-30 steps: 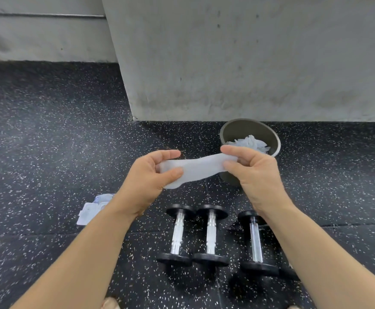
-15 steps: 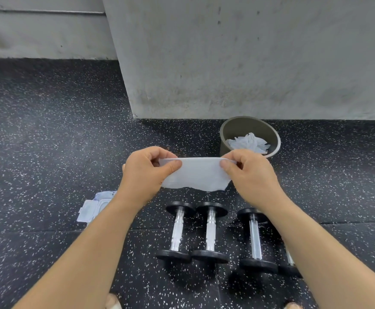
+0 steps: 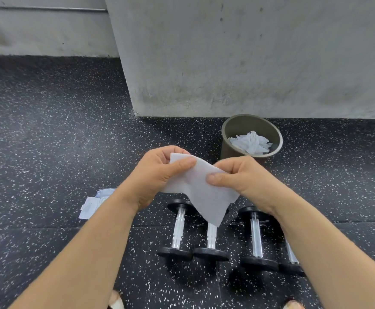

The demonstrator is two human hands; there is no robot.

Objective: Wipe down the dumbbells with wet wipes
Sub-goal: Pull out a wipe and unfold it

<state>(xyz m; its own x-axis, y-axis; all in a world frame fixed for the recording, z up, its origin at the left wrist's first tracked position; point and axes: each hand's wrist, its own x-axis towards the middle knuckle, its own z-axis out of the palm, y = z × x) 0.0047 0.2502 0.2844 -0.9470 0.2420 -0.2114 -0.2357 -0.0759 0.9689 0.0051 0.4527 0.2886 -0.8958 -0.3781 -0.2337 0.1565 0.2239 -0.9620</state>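
Both hands hold a white wet wipe (image 3: 201,192) in the air above the dumbbells. My left hand (image 3: 157,175) pinches its upper left corner, and my right hand (image 3: 240,177) pinches its right edge. The wipe hangs unfolded, with a lower corner drooping over the second dumbbell. Several small dumbbells with black ends and chrome handles lie side by side on the floor: one (image 3: 177,230) at the left, one (image 3: 211,239) beside it, one (image 3: 255,237) further right. Another (image 3: 291,253) is mostly hidden behind my right forearm.
A grey round bin (image 3: 228,150) holding used white wipes (image 3: 251,142) stands behind the dumbbells, close to a concrete wall (image 3: 249,59). A wet wipe pack (image 3: 95,204) lies on the black speckled floor, left of my left forearm. My shoe tips show at the bottom edge.
The wipe went from a stretched, twisted strip to an open sheet. My hands have moved closer together and lower, and the wipe now hangs slanted with a corner drooping.
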